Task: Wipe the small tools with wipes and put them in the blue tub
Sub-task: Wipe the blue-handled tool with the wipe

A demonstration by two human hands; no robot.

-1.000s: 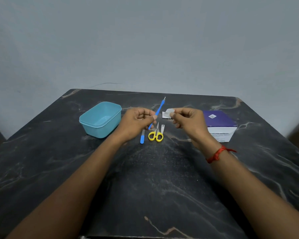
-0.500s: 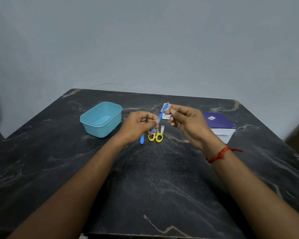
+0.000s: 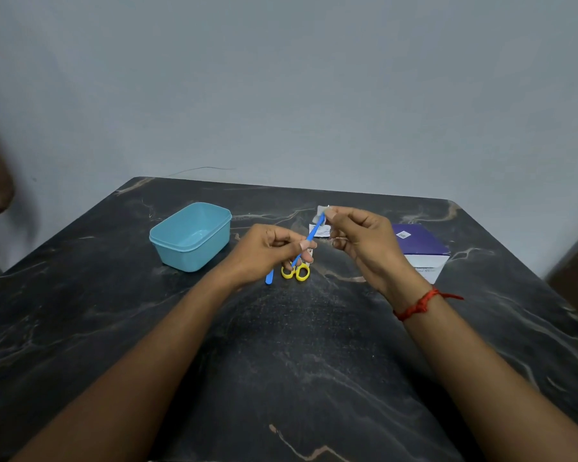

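Note:
My left hand pinches the lower part of a thin blue tool that points up and to the right. My right hand holds a small white wipe pressed around the tool's upper tip. Below my hands, on the dark marble table, lie small yellow-handled scissors and a short blue tool, both partly hidden by my left hand. The empty blue tub stands to the left of my hands.
A purple and white box lies at the right, behind my right wrist. A torn white wipe wrapper lies on the table between my hands. A grey wall rises behind the table's far edge.
My right hand has brought the wipe onto the blue tool and slid it up to the tip. My left hand still holds the tool at the same slant.

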